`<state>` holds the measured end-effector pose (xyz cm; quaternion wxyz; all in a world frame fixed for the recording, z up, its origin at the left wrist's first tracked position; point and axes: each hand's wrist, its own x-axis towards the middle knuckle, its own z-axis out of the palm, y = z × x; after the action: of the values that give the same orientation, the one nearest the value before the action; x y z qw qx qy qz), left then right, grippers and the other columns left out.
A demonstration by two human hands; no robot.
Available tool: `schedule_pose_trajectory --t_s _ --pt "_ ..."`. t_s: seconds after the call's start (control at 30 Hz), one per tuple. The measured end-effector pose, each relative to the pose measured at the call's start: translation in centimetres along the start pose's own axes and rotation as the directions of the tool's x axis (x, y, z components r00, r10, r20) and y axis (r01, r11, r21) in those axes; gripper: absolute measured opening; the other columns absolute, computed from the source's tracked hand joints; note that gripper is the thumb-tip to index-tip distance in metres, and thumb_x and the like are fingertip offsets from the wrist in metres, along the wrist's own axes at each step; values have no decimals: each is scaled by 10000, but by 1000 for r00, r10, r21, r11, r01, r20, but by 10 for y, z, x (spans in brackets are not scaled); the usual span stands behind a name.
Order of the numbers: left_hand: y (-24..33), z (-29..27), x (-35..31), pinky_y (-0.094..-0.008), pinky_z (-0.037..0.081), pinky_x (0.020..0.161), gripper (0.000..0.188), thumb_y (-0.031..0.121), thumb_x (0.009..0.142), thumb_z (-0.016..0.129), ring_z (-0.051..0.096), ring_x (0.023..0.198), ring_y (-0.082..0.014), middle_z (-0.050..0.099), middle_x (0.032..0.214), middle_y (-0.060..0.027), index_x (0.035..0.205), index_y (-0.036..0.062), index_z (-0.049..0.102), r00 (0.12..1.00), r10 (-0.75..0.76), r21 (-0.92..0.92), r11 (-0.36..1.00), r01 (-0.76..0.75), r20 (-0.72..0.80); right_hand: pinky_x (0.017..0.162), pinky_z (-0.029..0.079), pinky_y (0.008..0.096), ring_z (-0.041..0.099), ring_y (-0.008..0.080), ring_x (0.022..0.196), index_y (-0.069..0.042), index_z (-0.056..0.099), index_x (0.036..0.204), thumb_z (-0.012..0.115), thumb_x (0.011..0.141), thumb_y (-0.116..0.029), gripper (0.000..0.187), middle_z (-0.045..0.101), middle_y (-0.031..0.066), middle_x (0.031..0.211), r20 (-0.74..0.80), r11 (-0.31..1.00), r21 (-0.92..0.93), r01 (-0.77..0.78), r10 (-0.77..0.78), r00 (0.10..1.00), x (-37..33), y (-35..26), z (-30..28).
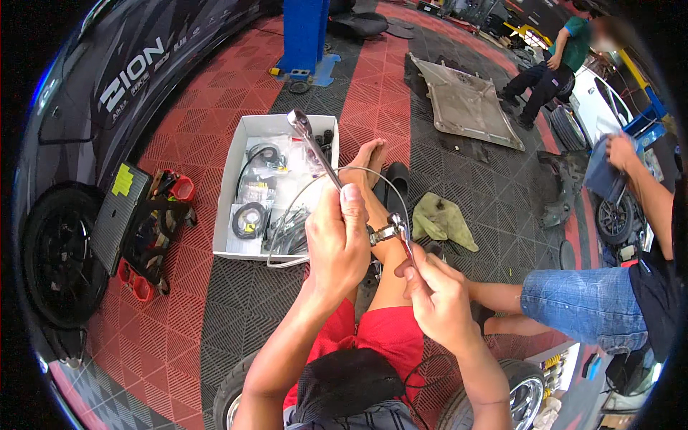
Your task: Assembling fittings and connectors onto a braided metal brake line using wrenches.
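Observation:
My left hand (338, 240) is closed round the handle of a chrome ratchet wrench (315, 148), its head pointing up and away. In my right hand (438, 297) is a smaller shiny wrench (406, 242), gripped between thumb and fingers. Its head meets a metal hose fitting (385, 231) just right of my left hand. A thin grey hose (369, 169) arches over both hands and curves down to the left beside a white box. Whether my left fingers also hold the fitting is hidden.
The white box (229, 192) holds bagged parts and black rings. Left of it stand a tool tray (154, 233) and a dark car (150, 79). A yellowish cloth (443, 221) lies to the right. One person (584, 312) is close on my right; another (562, 57) is farther back.

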<state>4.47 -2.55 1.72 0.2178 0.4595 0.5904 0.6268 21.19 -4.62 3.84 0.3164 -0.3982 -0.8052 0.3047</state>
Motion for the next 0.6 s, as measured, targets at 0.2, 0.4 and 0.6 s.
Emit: schedule_pose_trajectory --t_s 0.2,0.4,0.6 --pt "-1 3 -7 -309 368 489 364 255 996 386 447 511 -128 485 578 -51 748 11 491 995 78 42 996 -75 -65 607 514 335 636 295 697 111 499 1183 510 820 71 366 620 179 815 -92 996 -71 61 -67 994 -14 -6 8" --pt "7 -3 -20 -315 375 495 340 232 991 398 461 512 -147 491 577 -64 754 8 493 995 87 73 994 -84 -41 481 472 215 562 86 558 63 501 1239 521 916 -62 347 635 83 835 28 995 76 -67 65 998 -24 -5 -1" --pt "7 -5 -28 -320 377 493 315 218 987 409 463 506 -157 489 575 -69 768 8 494 992 108 47 993 -105 -58 529 466 199 559 71 602 49 489 1263 530 922 -72 364 645 76 900 102 807 443 -392 389 916 -32 -13 -10"
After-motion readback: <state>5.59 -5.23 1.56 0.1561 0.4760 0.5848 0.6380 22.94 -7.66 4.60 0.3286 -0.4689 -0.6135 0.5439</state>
